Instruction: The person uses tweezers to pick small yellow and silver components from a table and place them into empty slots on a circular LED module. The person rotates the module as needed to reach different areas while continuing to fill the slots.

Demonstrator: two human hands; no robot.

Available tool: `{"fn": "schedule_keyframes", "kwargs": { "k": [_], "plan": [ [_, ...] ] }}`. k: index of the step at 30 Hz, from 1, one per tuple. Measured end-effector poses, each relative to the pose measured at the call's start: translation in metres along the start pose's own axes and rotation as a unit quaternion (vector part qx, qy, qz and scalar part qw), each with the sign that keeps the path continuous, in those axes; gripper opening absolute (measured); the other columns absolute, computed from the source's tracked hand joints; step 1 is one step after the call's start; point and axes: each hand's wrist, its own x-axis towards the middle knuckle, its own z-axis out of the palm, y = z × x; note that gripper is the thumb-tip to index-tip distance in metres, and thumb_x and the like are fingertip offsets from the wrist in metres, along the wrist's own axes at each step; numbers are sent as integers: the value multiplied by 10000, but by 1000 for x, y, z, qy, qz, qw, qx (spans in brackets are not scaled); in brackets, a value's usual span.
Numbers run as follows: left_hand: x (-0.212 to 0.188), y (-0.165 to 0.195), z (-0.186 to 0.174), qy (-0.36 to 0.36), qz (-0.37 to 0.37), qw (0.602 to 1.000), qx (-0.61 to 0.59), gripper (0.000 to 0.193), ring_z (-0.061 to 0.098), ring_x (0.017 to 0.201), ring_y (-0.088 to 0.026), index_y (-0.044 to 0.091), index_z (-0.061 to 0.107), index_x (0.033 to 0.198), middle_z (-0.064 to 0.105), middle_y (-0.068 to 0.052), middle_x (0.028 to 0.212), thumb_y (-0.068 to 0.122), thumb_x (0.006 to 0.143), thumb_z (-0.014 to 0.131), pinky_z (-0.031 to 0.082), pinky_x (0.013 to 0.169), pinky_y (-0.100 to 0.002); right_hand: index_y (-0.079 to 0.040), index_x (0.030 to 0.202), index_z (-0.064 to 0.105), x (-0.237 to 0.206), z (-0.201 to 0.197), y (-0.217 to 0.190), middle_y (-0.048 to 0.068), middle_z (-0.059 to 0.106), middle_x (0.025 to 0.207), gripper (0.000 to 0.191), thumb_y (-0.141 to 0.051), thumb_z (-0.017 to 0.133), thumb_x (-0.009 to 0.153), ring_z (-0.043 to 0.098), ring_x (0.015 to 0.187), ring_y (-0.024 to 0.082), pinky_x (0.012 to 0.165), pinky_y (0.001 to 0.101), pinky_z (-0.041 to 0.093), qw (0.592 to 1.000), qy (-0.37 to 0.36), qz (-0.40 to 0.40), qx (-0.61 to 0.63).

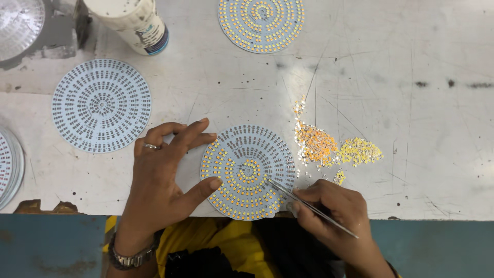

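My left hand steadies the round half-filled white LED board at lower centre; my right hand pinches thin metal tweezers, tips angled up-left onto it.

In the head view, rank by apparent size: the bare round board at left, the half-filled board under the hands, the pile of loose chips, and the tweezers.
1. Bare round board and half-filled board: look alike, no ranking.
2. Pile of loose chips.
3. Tweezers, long but very thin, in the right hand.

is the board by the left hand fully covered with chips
No, the board under the left hand has bare pads across its upper right part, where the tweezers point.
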Motion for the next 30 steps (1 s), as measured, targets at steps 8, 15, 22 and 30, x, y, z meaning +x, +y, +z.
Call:
{"fn": "schedule_keyframes", "kwargs": {
  "k": [8,15,22,30],
  "plan": [
    [5,0,-2,-5,4,1000,-10,846,512,1273,-287,102,499,1478,737,15,1264,544,800,748,276,1021,-476,-19,889,741,10,-27,16,44,707,705,149,-79,801,767,659,555,112,509,242,481,995,-69,72,16],
    [5,-1,-5,3,2,1000,-30,855,522,1276,-275,121,473,1508,734,14,1264,574,831,732,281,1021,-488,-4,854,692,-13,-20,11,65,712,758,127,-43,777,768,662,599,116,557,233,487,998,39,30,-37],
    [6,-2,-6,6,9,1000,-29,835,523,1265,-263,114,479,1508,755,10,1224,590,858,698,281,993,-484,28,858,688,-12,-12,10,82,704,756,151,-25,788,757,656,600,132,548,227,478,999,34,-1,-26],
    [5,-3,-6,10,12,1000,-15,828,517,1251,-262,106,497,1496,759,13,1203,603,862,690,287,972,-471,27,865,677,-2,-8,4,103,730,801,158,-23,791,769,695,640,144,565,229,506,999,11,-23,-21]
  ]
}}
